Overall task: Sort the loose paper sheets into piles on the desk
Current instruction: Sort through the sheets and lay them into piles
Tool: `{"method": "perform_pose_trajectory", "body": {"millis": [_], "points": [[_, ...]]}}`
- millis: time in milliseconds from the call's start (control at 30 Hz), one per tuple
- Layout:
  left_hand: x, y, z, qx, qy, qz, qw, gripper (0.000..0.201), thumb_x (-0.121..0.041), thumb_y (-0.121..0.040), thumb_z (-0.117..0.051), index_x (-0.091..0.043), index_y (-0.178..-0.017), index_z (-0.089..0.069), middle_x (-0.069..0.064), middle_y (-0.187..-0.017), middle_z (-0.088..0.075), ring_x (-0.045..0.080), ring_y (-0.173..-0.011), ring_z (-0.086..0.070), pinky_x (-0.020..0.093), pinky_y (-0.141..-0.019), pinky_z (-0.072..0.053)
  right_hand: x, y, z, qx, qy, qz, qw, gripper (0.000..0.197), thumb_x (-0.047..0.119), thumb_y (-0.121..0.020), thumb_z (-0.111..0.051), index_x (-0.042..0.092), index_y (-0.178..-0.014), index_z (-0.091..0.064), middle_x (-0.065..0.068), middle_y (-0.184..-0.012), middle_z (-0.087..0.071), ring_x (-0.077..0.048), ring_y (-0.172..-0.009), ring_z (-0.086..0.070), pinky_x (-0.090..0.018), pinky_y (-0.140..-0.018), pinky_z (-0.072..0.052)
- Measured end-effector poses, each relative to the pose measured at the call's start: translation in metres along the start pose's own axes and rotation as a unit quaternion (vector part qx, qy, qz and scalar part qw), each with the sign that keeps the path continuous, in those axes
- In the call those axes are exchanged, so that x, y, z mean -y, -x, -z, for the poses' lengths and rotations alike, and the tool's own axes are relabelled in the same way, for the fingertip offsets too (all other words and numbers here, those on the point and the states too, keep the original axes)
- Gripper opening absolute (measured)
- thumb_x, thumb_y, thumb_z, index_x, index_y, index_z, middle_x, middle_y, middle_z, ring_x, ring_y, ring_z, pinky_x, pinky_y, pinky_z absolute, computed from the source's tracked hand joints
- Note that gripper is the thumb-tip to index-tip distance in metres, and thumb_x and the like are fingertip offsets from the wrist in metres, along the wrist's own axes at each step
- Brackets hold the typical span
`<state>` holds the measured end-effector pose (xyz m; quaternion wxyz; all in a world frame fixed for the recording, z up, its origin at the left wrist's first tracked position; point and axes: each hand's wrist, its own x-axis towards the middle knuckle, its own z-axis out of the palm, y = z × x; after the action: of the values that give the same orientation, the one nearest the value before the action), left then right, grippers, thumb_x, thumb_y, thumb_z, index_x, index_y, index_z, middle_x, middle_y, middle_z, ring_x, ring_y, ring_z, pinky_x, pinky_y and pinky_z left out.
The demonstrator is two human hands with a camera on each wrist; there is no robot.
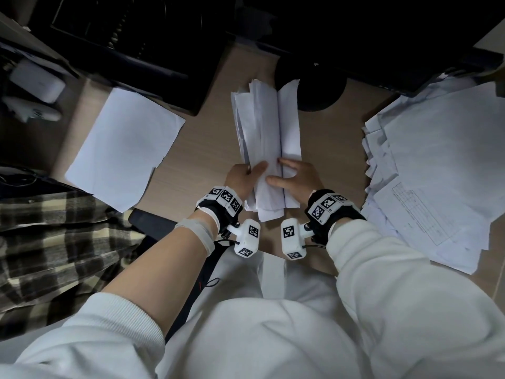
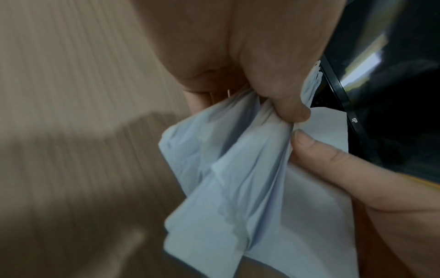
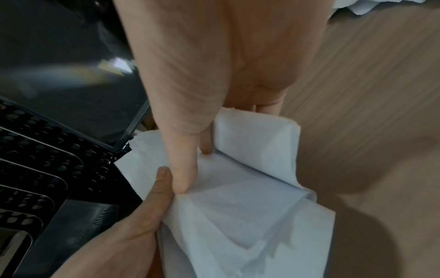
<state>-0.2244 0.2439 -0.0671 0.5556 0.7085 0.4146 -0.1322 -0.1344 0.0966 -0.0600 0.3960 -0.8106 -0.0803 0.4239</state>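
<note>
I see both hands on one bundle of white paper sheets [image 1: 266, 138] bent lengthwise into a trough, lying in the middle of the light wooden desk [image 1: 207, 149] and pointing toward 12 o'clock. My left hand [image 1: 243, 177] grips the bundle's near end from the 9 o'clock side, thumb on top and fingers curled beneath; the left wrist view shows the thumb pressing creased sheets against the fingers. My right hand [image 1: 296, 177] grasps the same end from the 3 o'clock side, thumb across the top layer, the index finger dipping into the fold between the two halves. In the right wrist view that thumb meets the left thumb on the paper.

At 9 o'clock of the bundle, well apart from it, a flat neat pile of white sheets [image 1: 125, 149] lies on the desk. At 3 o'clock a wide, ragged heap of white sheets [image 1: 437, 160] spreads toward the desk's edge, its near top sheet printed with a faint table.

A black round monitor base [image 1: 317, 91] stands just beyond the bundle at 1 o'clock. A black perforated tray [image 3: 43, 159] shows in the right wrist view. A plaid cloth [image 1: 54, 242] lies at 8 o'clock.
</note>
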Motion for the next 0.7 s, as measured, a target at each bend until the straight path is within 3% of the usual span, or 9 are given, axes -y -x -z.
{"method": "perform_pose_trajectory", "body": {"millis": [200,267,333,367,400,467,533,600,700], "points": [[0.000,0.001,-0.002,0.021,0.001,-0.005,1.000,0.043,-0.047,-0.096,-0.058,-0.007,-0.084,-0.070,0.009,-0.082,-0.072,0.021,-0.076,-0.068,0.035,-0.076,-0.053,0.003,0.004,0.003,-0.001,-0.050,-0.010,0.999,0.083,0.047,-0.069,-0.087,0.019,-0.140,-0.056,0.006,-0.140,-0.057,-0.009,-0.127,-0.053,-0.027,-0.108,-0.039],[-0.001,-0.001,-0.004,0.029,-0.018,0.000,0.999,0.035,-0.042,-0.093,-0.064,-0.008,-0.098,-0.072,0.007,-0.091,-0.073,0.021,-0.085,-0.069,0.035,-0.083,-0.056,0.003,0.003,0.002,-0.006,-0.051,-0.021,0.998,0.072,0.043,-0.071,-0.086,0.017,-0.133,-0.061,0.006,-0.129,-0.061,-0.008,-0.117,-0.056,-0.027,-0.102,-0.042],[-0.003,-0.004,-0.005,0.032,-0.052,-0.002,0.998,0.035,-0.036,-0.089,-0.070,-0.005,-0.105,-0.071,0.007,-0.096,-0.072,0.023,-0.090,-0.069,0.034,-0.084,-0.056,0.003,0.002,0.001,-0.038,-0.050,-0.031,0.998,0.021,0.030,-0.082,-0.077,0.019,-0.099,-0.071,0.003,-0.091,-0.065,-0.011,-0.083,-0.059,-0.028,-0.079,-0.046],[-0.003,-0.005,-0.005,0.032,-0.059,0.002,0.998,0.036,-0.035,-0.089,-0.070,-0.004,-0.106,-0.071,0.008,-0.096,-0.072,0.024,-0.090,-0.069,0.033,-0.081,-0.056,0.002,0.001,0.002,-0.062,-0.048,-0.030,0.997,0.017,0.025,-0.087,-0.069,0.020,-0.073,-0.062,0.002,-0.069,-0.053,-0.014,-0.063,-0.048,-0.028,-0.065,-0.040],[-0.002,-0.008,-0.004,0.025,-0.059,0.009,0.998,0.038,-0.035,-0.089,-0.069,-0.002,-0.107,-0.070,0.009,-0.096,-0.072,0.025,-0.089,-0.069,0.032,-0.077,-0.055,0.000,-0.001,0.003,-0.073,-0.040,-0.032,0.996,0.036,0.022,-0.091,-0.061,0.020,-0.060,-0.045,0.002,-0.058,-0.038,-0.015,-0.054,-0.034,-0.029,-0.058,-0.031],[0.002,-0.013,-0.001,0.009,-0.052,0.032,0.998,0.045,-0.037,-0.088,-0.069,0.001,-0.111,-0.068,0.011,-0.101,-0.071,0.027,-0.091,-0.068,0.028,-0.072,-0.050,-0.003,0.000,0.008,-0.099,-0.040,-0.037,0.994,0.045,0.022,-0.096,-0.053,0.019,-0.059,-0.030,0.000,-0.057,-0.025,-0.016,-0.054,-0.024,-0.029,-0.056,-0.022],[0.009,-0.017,0.003,-0.008,-0.043,0.051,0.998,0.053,-0.041,-0.085,-0.070,0.004,-0.113,-0.065,0.014,-0.104,-0.069,0.029,-0.093,-0.067,0.027,-0.072,-0.047,-0.006,0.000,0.012,-0.109,-0.069,-0.054,0.990,0.039,0.023,-0.099,-0.051,0.015,-0.064,-0.037,-0.005,-0.063,-0.032,-0.016,-0.060,-0.030,-0.029,-0.059,-0.025],[0.011,-0.019,0.006,-0.015,-0.041,0.056,0.998,0.045,-0.036,-0.088,-0.070,0.005,-0.105,-0.066,0.013,-0.096,-0.069,0.031,-0.090,-0.067,0.026,-0.070,-0.046,-0.008,0.001,0.014,-0.117,-0.097,-0.070,0.986,0.030,0.024,-0.100,-0.050,0.006,-0.076,-0.049,-0.009,-0.073,-0.040,-0.016,-0.069,-0.037,-0.030,-0.063,-0.028],[0.012,-0.021,0.008,-0.028,-0.034,0.060,0.997,0.042,-0.031,-0.089,-0.070,0.006,-0.109,-0.066,0.016,-0.101,-0.070,0.032,-0.093,-0.067,0.029,-0.074,-0.049,-0.007,0.000,0.013,-0.124,-0.119,-0.053,0.984,0.023,0.019,-0.098,-0.051,0.003,-0.082,-0.055,-0.004,-0.072,-0.046,-0.016,-0.067,-0.041,-0.027,-0.062,-0.033]]}}
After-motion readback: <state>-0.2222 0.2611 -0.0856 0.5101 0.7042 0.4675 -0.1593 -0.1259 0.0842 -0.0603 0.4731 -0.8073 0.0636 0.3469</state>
